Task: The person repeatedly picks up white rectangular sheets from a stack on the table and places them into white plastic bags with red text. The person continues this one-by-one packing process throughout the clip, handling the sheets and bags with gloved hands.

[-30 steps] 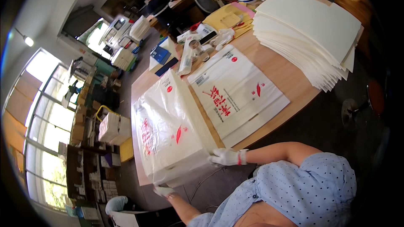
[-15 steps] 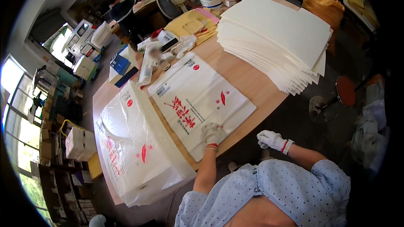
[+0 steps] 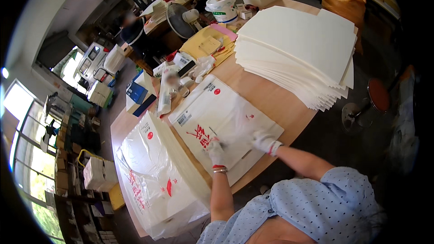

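White plastic w/ red print: 1 flat bag pile point(image 3: 224, 124), 1 filled bag point(image 3: 158, 174) alongside. L hand point(image 3: 217, 153) & R hand point(image 3: 265, 142) on pile; fingers' spread/grip blurred, can't tell.

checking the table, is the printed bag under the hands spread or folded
Spread: the white printed bag lies broad and mostly flat on the table; whether its mouth is open, cannot tell.

I'm seeing bare table point(image 3: 266, 104) lying between the flat bags point(image 3: 230, 115) and the paper stack point(image 3: 296, 47), leaving the right hand point(image 3: 263, 143) a lane. A bulky wrapped pile point(image 3: 158, 167) is blocking leftward; beyond the bags, a box point(image 3: 139, 91) and crumpled plastic point(image 3: 205, 64) are crowding the way.
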The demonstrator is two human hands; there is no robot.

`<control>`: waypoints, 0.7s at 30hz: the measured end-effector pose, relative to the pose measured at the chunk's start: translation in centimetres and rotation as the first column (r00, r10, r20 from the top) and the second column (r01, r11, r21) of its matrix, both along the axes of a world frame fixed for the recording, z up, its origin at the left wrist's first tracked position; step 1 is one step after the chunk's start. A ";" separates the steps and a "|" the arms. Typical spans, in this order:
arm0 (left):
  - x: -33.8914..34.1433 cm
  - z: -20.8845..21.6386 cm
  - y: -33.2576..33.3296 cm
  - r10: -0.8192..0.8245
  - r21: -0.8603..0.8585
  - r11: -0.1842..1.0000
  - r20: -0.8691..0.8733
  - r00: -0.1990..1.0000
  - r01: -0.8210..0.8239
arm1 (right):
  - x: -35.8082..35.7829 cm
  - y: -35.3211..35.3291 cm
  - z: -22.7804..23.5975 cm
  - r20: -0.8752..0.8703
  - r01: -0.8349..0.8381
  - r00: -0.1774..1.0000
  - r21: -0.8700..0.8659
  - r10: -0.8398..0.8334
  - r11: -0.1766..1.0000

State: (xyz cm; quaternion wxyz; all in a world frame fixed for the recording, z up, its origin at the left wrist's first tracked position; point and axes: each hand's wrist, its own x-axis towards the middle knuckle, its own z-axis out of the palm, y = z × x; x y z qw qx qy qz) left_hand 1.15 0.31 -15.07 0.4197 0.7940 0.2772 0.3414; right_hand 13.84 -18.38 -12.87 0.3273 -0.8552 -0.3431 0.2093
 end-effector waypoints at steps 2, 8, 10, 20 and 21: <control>1.8 4.8 0.3 0.142 -0.782 0.623 0.072 0.987 -0.032 | 3.9 -3.9 -6.1 0.466 -0.077 0.883 0.011 0.063 0.997; 4.4 7.6 0.8 -0.131 0.237 0.964 0.030 0.991 0.120 | -1.4 6.2 4.6 0.320 -0.485 0.873 0.489 0.368 0.725; 4.2 14.8 -0.4 -0.210 0.110 0.975 0.188 0.959 0.192 | -1.6 7.9 1.9 0.292 -0.431 0.893 0.334 0.343 0.838; 1.9 18.6 -2.7 0.191 0.653 0.738 0.041 0.981 -0.171 | 7.8 -15.5 14.6 0.610 -0.360 0.780 0.260 0.137 0.896; 1.0 18.8 -3.3 0.154 0.596 0.778 0.129 0.980 -0.200 | 9.5 -19.7 18.2 0.943 -0.254 0.326 0.022 0.064 0.967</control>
